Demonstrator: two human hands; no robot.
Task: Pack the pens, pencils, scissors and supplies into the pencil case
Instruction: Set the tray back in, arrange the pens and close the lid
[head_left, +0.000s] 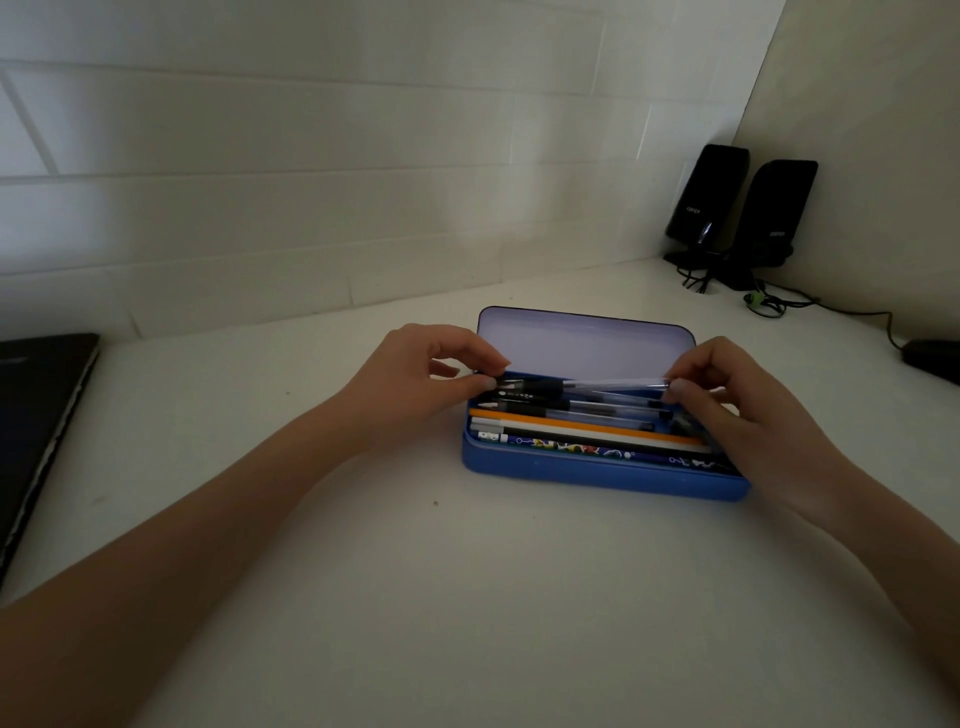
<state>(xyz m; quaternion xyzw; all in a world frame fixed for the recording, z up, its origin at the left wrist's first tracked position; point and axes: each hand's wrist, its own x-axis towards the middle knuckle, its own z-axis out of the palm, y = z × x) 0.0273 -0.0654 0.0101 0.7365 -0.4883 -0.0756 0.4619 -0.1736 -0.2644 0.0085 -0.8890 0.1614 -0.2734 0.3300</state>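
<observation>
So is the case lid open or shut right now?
Open. The lid stands up behind the blue case, its pale inside facing the camera, with pens and pencils visible in the tray.

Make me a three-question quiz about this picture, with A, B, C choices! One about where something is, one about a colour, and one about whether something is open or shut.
1. Where do the two black speakers stand?
A. in the far right corner of the desk
B. inside the case
C. on the laptop

2. What colour is the pencil case?
A. red
B. blue
C. green

3. How is the case lid?
A. shut
C. taken off and lying on the desk
B. open, standing up behind the tray

Answers:
1 A, they stand where the two walls meet, beyond the case.
2 B, its front wall is blue.
3 B, the pale inside of the lid shows, while the left hand and right hand hold a clear pen by its ends over the pens and pencils already in it.
</observation>
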